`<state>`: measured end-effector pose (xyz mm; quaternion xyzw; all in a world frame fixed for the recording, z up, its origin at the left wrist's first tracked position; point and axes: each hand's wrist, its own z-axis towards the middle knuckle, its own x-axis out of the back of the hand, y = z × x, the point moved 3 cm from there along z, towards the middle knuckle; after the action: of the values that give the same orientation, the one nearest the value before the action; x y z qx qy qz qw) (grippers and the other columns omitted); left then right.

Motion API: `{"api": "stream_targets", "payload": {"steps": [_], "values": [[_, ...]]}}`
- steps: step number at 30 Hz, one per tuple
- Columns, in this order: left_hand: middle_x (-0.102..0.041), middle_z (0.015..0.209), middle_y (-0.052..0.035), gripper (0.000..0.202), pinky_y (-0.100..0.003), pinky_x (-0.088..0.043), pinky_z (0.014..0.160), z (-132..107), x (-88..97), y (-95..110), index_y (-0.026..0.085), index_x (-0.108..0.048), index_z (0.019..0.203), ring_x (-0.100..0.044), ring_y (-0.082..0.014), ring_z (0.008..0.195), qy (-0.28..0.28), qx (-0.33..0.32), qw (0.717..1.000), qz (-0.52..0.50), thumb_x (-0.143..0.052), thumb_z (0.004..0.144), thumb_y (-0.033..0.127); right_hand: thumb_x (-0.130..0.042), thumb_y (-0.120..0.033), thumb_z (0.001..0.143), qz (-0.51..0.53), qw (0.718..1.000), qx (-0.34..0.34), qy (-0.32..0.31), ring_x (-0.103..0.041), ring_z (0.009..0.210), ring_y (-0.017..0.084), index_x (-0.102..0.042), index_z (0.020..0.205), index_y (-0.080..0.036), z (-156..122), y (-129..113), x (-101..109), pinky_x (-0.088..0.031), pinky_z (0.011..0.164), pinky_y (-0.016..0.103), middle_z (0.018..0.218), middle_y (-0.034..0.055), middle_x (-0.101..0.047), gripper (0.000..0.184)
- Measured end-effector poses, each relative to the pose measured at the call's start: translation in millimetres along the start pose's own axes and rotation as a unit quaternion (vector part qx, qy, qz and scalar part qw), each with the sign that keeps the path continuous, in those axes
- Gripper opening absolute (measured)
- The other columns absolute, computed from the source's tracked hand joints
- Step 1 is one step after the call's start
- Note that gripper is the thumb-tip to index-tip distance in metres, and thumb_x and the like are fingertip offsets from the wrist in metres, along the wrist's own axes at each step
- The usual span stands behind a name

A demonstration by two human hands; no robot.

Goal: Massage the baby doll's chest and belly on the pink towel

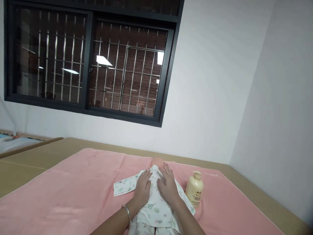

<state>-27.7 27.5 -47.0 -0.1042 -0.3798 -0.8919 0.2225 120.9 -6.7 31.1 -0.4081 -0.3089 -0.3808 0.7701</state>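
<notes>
A small white baby top [156, 209] with a green and pink print lies spread, one sleeve out to each side. At its neck end shows a rounded, skin-toned head [157, 162], seemingly a doll's, mostly hidden behind the cloth and my fingers. My left hand [143, 187] rests on the left chest and shoulder of the top, fingers stretched out. On the right side, my right hand [168, 186] touches the cloth with its fingers apart. White printed trousers [143, 228] show at the bottom edge, partly hidden by my left forearm.
Right of the top, a cream pump bottle [195, 189] stands upright, close to the right sleeve. Everything sits on a pink towel [80, 192] over a tan tabletop [31, 173]. A wall and a barred window [122, 71] rise behind. At far left is a wood-edged tray or bed [31, 146].
</notes>
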Motion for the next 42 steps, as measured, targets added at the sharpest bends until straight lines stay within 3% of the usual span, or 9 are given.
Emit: {"api": "stream_targets", "payload": {"steps": [2,7,12,16,29,33,38,40,42], "values": [[-0.054,0.140,-0.0070,0.040,-0.051,-0.033,0.114,-1,0.6,0,0.024,-0.058,0.128,-0.043,-0.0230,0.135,0.011,0.000,1.000,-0.008,-0.036,0.095,0.031,-0.045,-0.024,0.086,-0.018,1.000,-0.004,0.007,-0.012,0.147,0.025,-0.044,0.144,-0.020,-2,-4,-4,-0.008,0.118,0.049,0.159,0.0083,-0.020,0.058],[-0.050,0.144,-0.0093,0.046,-0.051,-0.032,0.115,-2,1.9,0,0.021,-0.051,0.136,-0.038,-0.0242,0.139,0.030,0.035,0.999,-0.013,-0.031,0.098,0.040,-0.042,-0.030,0.090,-0.024,0.994,-0.040,-0.103,-0.016,0.146,0.028,-0.045,0.143,-0.022,-4,-9,-16,-0.012,0.116,0.053,0.158,0.0068,-0.026,0.054],[-0.052,0.142,-0.0102,0.046,-0.051,-0.033,0.114,-1,1.9,0,0.020,-0.054,0.132,-0.039,-0.0246,0.138,0.023,0.019,1.000,-0.009,-0.030,0.099,0.040,-0.040,-0.027,0.090,-0.042,0.997,-0.057,-0.015,-0.011,0.148,0.026,-0.041,0.145,-0.016,-2,-10,-6,-0.011,0.118,0.047,0.159,0.0092,-0.020,0.056],[-0.053,0.141,-0.0098,0.044,-0.052,-0.033,0.114,-1,1.5,-1,0.020,-0.057,0.128,-0.040,-0.0245,0.138,0.020,0.014,1.000,0.000,-0.030,0.099,0.038,-0.040,-0.033,0.092,-0.032,0.996,-0.048,-0.070,-0.018,0.146,0.028,-0.046,0.142,-0.019,-4,-8,-13,-0.012,0.117,0.052,0.156,0.0090,-0.030,0.053],[-0.053,0.140,-0.0094,0.044,-0.053,-0.032,0.114,1,2.4,-2,0.021,-0.061,0.122,-0.038,-0.0243,0.139,0.002,0.018,0.999,0.032,-0.028,0.099,0.039,-0.037,-0.030,0.092,-0.030,0.998,-0.061,-0.019,-0.012,0.147,0.024,-0.036,0.147,-0.012,-4,-7,-12,-0.009,0.118,0.045,0.158,0.0115,-0.022,0.058],[-0.046,0.147,-0.0114,0.045,-0.055,-0.027,0.115,4,-0.6,-6,0.020,-0.055,0.129,-0.030,-0.0265,0.143,-0.053,0.020,0.995,0.081,-0.035,0.096,0.043,-0.039,-0.035,0.092,-0.026,0.995,-0.048,-0.087,-0.017,0.146,0.028,-0.040,0.144,-0.013,-7,-11,-15,-0.013,0.116,0.049,0.156,0.0137,-0.029,0.057],[-0.044,0.147,-0.0152,0.052,-0.058,-0.022,0.115,13,1.3,-4,0.016,-0.056,0.127,-0.029,-0.0306,0.143,-0.106,0.100,0.986,0.077,-0.037,0.093,0.051,-0.042,-0.030,0.090,-0.007,0.994,-0.024,-0.104,-0.035,0.137,0.026,-0.058,0.126,-0.017,-1,-17,23,-0.022,0.112,0.046,0.144,0.0133,-0.047,0.042],[-0.049,0.144,-0.0154,0.055,-0.059,-0.020,0.116,18,2.4,16,0.016,-0.064,0.114,-0.031,-0.0326,0.142,-0.120,0.124,0.984,0.039,-0.030,0.094,0.055,-0.043,-0.030,0.089,-0.010,0.997,-0.030,-0.073,-0.031,0.139,0.027,-0.055,0.131,-0.015,2,-16,51,-0.019,0.113,0.046,0.147,0.0152,-0.043,0.046],[-0.054,0.140,-0.0102,0.062,-0.054,-0.021,0.118,22,-1.3,51,0.021,-0.070,0.095,-0.038,-0.0293,0.138,-0.153,0.076,0.984,-0.048,-0.020,0.096,0.057,-0.043,-0.032,0.090,-0.015,0.998,-0.041,-0.048,-0.026,0.142,0.026,-0.049,0.138,-0.013,2,-11,78,-0.015,0.115,0.044,0.151,0.0153,-0.038,0.052]]}}
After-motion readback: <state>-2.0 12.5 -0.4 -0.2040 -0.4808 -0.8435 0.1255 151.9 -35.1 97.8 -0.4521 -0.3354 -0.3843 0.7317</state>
